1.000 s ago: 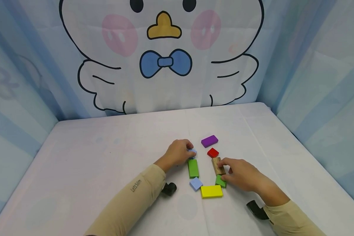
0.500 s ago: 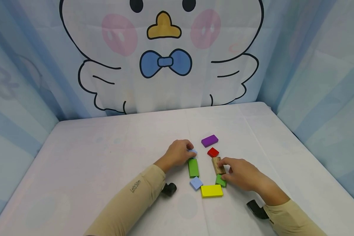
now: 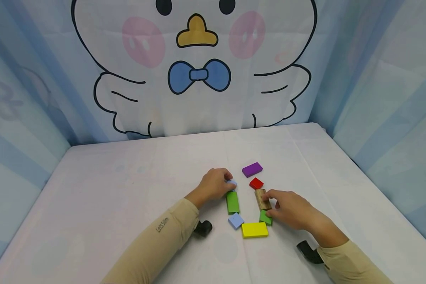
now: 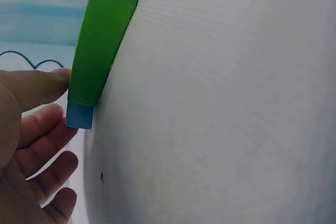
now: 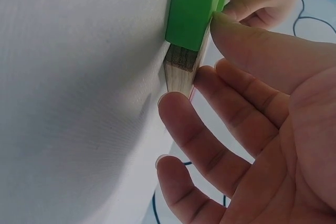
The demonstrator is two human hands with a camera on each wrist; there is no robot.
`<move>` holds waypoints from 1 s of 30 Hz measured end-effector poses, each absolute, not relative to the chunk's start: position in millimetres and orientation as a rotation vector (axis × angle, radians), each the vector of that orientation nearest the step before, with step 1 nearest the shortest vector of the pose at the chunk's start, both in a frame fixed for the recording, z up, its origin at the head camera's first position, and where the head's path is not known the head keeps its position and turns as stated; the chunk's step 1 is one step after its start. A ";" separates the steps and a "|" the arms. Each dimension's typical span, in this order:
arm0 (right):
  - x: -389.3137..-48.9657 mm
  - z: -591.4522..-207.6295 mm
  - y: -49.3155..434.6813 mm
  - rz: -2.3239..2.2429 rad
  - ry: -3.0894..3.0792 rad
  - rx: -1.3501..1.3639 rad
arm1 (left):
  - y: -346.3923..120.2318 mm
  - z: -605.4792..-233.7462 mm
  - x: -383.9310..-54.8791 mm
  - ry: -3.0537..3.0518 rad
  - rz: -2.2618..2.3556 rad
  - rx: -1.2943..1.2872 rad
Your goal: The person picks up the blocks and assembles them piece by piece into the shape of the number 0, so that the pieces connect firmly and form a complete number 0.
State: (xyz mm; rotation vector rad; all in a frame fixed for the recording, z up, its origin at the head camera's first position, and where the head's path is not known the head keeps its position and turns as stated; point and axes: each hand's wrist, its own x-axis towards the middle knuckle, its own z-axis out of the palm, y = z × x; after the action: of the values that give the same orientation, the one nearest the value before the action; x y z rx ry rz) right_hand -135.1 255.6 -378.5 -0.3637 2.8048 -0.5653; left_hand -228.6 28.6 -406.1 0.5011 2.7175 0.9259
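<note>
My left hand (image 3: 214,183) pinches a light blue block (image 3: 231,182) at the far end of a long green block (image 3: 232,202); the fingers partly cover it. In the left wrist view, the thumb lies by the end of the green block (image 4: 100,45) and a fingertip meets the blue block (image 4: 80,115). My right hand (image 3: 292,209) has its fingers curled at a wooden block (image 3: 261,200), thumb at a small green block (image 3: 265,218). The right wrist view shows the wooden block (image 5: 180,74) end to end with the green block (image 5: 191,17).
A yellow block (image 3: 255,230) lies at the near end, between the small green block and a second light blue block (image 3: 236,221). Past the wooden block lie a red block (image 3: 256,183) and a purple block (image 3: 252,169). A patterned curtain (image 3: 198,110) hangs behind the white table (image 3: 110,197).
</note>
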 end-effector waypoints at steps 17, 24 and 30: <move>-135.0 -378.9 255.7 -0.562 2.798 -0.344 | 54.8 -396.2 -225.1 2.697 0.855 0.646; -134.8 -378.4 256.0 -0.565 2.805 -0.366 | 67.2 -396.7 -225.7 2.731 0.726 0.731; -134.8 -378.3 256.2 -0.579 2.800 -0.367 | 76.3 -395.8 -225.3 2.722 0.696 0.718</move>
State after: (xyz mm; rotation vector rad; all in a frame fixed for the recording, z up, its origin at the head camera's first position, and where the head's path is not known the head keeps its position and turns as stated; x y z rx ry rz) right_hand -134.8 256.2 -378.3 -0.3671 2.8005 -0.5789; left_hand -225.3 76.3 -395.8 0.7176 2.7223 0.6957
